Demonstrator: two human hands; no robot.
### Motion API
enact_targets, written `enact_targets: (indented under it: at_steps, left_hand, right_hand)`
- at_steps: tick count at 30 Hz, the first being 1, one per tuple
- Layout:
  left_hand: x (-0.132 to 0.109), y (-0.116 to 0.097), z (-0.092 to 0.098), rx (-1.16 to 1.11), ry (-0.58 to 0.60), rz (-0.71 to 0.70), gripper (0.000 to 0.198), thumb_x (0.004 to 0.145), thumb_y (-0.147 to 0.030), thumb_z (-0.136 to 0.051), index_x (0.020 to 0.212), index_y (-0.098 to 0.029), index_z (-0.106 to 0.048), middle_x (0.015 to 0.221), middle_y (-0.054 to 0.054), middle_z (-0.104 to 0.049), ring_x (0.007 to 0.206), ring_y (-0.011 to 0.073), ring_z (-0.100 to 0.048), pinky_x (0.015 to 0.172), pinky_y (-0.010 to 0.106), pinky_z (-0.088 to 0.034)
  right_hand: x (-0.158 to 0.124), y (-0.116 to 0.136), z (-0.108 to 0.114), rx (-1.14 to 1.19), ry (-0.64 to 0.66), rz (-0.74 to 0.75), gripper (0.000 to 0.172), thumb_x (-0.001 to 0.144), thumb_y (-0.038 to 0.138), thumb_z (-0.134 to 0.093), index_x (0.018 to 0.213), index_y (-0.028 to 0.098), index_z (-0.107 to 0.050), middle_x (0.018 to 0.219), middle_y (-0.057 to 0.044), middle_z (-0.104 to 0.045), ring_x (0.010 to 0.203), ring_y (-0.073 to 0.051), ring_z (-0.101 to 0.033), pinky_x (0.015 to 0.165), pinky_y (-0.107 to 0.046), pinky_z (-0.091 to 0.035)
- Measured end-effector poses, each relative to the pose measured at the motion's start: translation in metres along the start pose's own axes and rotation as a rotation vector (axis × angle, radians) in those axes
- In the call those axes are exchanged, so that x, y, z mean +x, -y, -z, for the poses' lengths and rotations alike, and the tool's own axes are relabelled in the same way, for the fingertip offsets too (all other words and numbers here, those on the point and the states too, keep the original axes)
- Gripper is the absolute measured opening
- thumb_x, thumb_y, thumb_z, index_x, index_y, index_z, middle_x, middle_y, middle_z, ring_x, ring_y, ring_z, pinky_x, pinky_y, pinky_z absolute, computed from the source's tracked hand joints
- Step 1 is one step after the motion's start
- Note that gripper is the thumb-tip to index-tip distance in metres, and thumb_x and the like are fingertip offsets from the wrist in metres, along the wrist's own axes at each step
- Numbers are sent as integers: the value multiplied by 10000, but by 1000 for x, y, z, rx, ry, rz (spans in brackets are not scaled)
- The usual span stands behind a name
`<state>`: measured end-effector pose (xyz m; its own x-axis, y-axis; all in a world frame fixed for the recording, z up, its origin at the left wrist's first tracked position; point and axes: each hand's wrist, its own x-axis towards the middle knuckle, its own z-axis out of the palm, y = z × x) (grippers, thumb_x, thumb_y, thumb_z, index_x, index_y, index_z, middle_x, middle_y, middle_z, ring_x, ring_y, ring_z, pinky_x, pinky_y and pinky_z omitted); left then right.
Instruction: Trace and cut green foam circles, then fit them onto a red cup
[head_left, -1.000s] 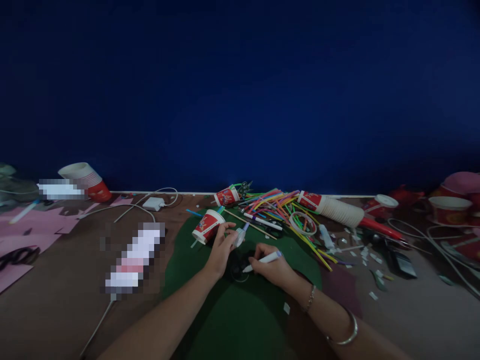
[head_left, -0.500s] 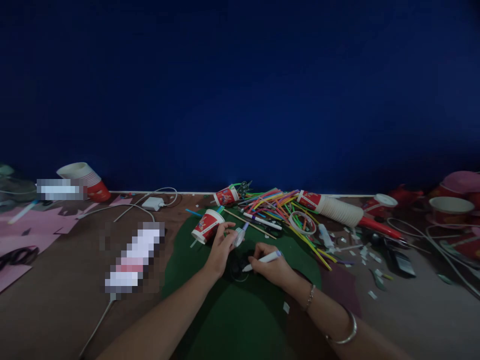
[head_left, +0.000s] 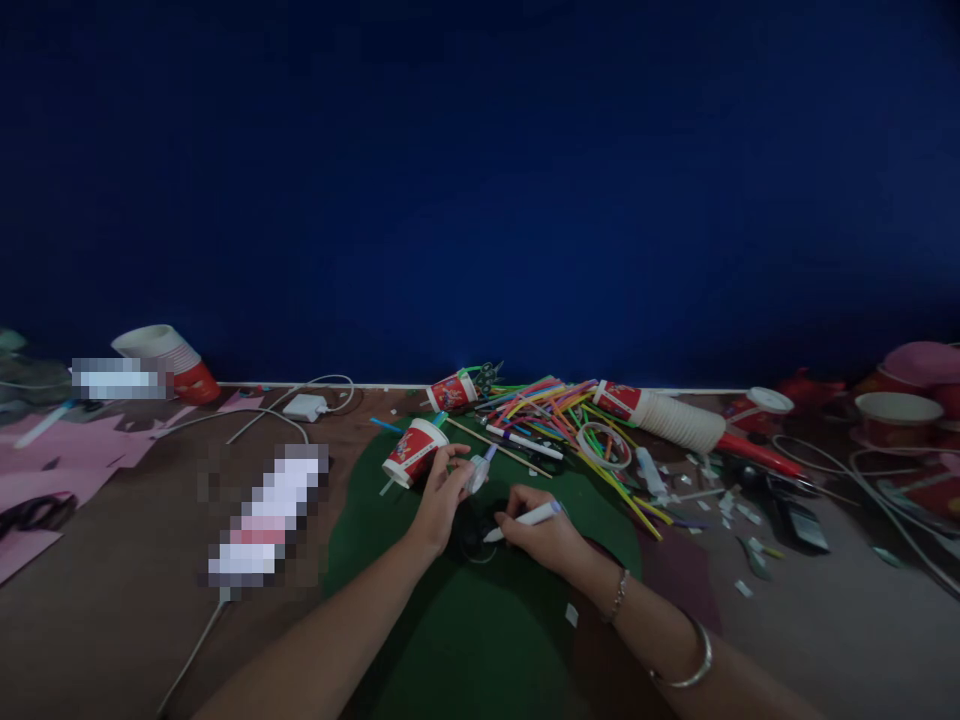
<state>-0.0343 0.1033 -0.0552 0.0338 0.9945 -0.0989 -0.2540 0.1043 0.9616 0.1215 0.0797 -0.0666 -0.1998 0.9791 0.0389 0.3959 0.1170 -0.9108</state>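
My right hand is closed around a white marker with a purple end. The marker slants down to the left, its tip at a dark round patch on a green sheet. A thin pale curved line shows just below that patch. My left hand is closed, pinching a small whitish, translucent piece with a purple tip; its exact kind is unclear. Just behind the left hand a red and white paper cup leans over, a straw poking out at its lower end.
Colourful straws are heaped behind my hands, with a tape roll beside them. A stack of paper cups lies to the right. White paper scraps are scattered there. A blurred-out phone-like object and a white charger lie left.
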Motion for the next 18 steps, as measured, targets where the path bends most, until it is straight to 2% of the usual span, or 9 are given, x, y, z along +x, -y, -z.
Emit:
enact_targets:
  at_steps: [9,18]
  left_hand:
    - [0,-1,-1,-9,-17,16,311,688,-365,-599,963,-243,-520,806,-27,-551,753,140,-589,676,242,-445]
    - [-1,-1,0,16,-2,-2,283,713,-347,-578,969,-248,-514,797,-25,-532,759,134,-568,645,220,-433]
  right_hand:
    - [1,-2,0,15,-17,-8,178,692,222,-561,555,197,-449,446,45,-543,437,-99,-470,423,-190,-316]
    - [1,0,0,-11,-6,-5,178,680,221,-562,548,200,-445,437,50,-514,430,-98,-444,408,-190,-291]
